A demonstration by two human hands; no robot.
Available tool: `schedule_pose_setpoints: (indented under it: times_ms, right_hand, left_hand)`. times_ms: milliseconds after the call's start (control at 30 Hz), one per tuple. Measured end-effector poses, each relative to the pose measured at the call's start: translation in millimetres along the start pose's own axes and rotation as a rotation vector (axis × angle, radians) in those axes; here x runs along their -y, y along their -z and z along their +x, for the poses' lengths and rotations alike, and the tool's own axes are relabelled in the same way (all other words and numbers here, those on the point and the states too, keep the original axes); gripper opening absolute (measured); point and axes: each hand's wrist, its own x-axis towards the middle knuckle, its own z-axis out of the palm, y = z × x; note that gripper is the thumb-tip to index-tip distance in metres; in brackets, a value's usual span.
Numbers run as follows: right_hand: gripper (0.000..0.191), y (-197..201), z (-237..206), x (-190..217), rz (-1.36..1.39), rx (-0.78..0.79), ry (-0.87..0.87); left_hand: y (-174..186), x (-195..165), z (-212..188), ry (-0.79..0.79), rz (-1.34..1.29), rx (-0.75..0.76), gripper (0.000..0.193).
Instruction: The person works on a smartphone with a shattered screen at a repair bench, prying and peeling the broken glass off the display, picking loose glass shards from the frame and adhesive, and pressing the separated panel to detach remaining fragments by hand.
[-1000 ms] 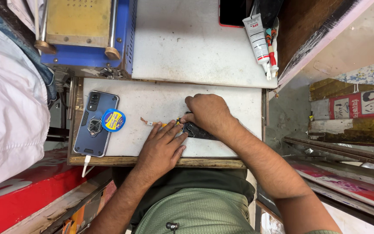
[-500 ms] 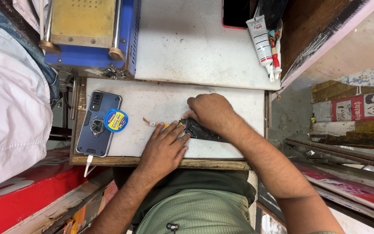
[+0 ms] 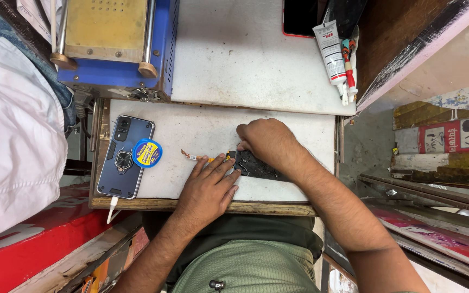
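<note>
A thin dark phone part [image 3: 256, 165] lies flat on the grey counter [image 3: 207, 133] at the middle of the frame, pressed under the right hand [image 3: 267, 142], whose fingers curl down onto its left end. The left hand [image 3: 208, 187] lies flat and open beside it, fingertips touching the part's edge near a small orange ribbon cable [image 3: 194, 157]. The part looks light, stiff yet brittle, and the cable delicate; the long edges seem the safest hold. The counter's wooden front lip sits close below. Open room lies upward; a blue phone [image 3: 123, 157] with a tape roll [image 3: 146, 153] occupies the left.
</note>
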Motion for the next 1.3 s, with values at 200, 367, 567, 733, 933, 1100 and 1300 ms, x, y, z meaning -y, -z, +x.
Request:
schedule_pose_setpoints:
  times_ms: [200,367,567,733,933,1100,1300]
  right_hand:
    - [0.046,1.2,-1.0,1.3,0.001,-0.042,-0.009]
    - [0.030,3.2,-1.1,-1.0,0.045,-0.095,0.028]
    - [0.042,3.6,1.5,1.5,0.015,-0.029,-0.018]
    - [0.033,3.9,0.6,-0.5,0.042,-0.045,-0.010]
    - [0.038,-0.5,0.4,-0.5,0.016,-0.053,-0.003]
    - [0.020,1.0,-1.2,-4.0,0.035,-0.079,0.021]
    - [0.037,1.7,-0.8,-4.0,0.094,-0.014,-0.030]
  left_hand:
    - [1.7,-0.5,-0.1,0.007,-0.010,-0.003,0.034]
    - [1.7,-0.8,-0.1,0.000,-0.023,-0.014,0.035]
    - [1.0,-0.9,0.8,0.004,-0.018,-0.005,0.035]
    - [0.3,-1.5,0.7,0.012,-0.010,0.000,0.034]
    - [1.5,-1.1,0.2,0.007,-0.005,0.001,0.034]
    - [2.1,-1.3,0.5,0.003,0.004,-0.009,0.034]
    - [0.5,-1.6,-0.2,0.014,-0.009,-0.001,0.035]
